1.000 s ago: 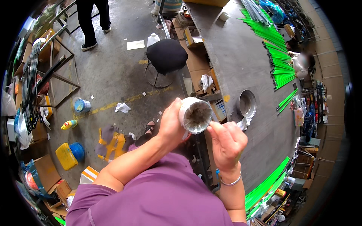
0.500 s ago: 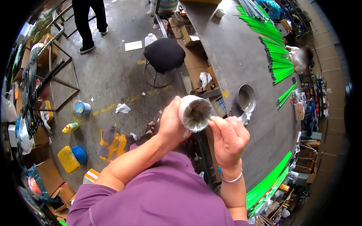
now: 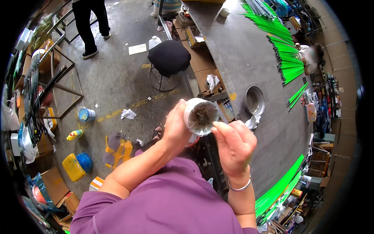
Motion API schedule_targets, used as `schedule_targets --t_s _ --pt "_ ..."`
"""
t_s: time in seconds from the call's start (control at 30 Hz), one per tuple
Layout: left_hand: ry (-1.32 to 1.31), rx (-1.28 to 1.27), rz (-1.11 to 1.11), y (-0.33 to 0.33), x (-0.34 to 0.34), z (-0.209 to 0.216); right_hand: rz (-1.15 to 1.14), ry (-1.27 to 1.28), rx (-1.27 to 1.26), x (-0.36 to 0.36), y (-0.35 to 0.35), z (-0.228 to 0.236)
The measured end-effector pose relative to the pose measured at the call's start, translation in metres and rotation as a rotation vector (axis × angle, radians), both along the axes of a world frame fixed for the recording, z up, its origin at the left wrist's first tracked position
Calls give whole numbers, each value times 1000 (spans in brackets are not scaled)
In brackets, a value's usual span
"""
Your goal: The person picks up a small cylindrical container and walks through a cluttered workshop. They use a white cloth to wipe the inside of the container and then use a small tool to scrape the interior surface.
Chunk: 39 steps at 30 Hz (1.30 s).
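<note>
A white cup [image 3: 188,115] is in my left hand [image 3: 175,128], fingers wrapped round its left side. Its mouth is tilted toward me, and greyish residue coats the inside. My right hand [image 3: 235,147], with a silver bangle on the wrist, pinches a thin stick [image 3: 205,119] at the cup's right rim. The stick reaches into the cup; its kind is too small to tell. To the right, a round metal bowl [image 3: 254,100] stands on the grey table, with a crumpled white tissue [image 3: 253,121] against its near edge.
Bundles of bright green rods [image 3: 290,64] lie along the table's far right, where another person [image 3: 310,56] is. A black round stool [image 3: 169,57] stands ahead on the floor. A blue can [image 3: 87,114] and a yellow container [image 3: 73,167] are at left. Someone in black trousers [image 3: 90,27] stands farther off.
My right hand has shifted slightly left, and the stick now shows deeper across the cup's inside. My left hand holds the cup in nearly the same place.
</note>
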<state>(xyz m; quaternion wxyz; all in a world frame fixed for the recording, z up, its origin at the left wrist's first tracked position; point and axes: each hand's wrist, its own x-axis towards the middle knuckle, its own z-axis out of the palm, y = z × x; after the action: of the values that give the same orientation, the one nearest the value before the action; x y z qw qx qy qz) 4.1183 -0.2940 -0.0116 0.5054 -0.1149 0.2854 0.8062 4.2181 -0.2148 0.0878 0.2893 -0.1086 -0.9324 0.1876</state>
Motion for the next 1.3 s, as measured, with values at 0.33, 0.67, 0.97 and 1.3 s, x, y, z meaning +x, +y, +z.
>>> schedule_targets --t_s 0.33,0.67,0.97,1.3 --pt "-40 76 28 10 -4 3 -3 -63 16 1 10 -6" --pt "19 41 31 9 -4 -5 -34 17 -116 -2 9 7" --pt "-20 77 38 11 -4 -8 10 -3 -10 -13 17 -9" --pt "39 36 5 12 -11 -8 -9 -8 11 -7 17 -4"
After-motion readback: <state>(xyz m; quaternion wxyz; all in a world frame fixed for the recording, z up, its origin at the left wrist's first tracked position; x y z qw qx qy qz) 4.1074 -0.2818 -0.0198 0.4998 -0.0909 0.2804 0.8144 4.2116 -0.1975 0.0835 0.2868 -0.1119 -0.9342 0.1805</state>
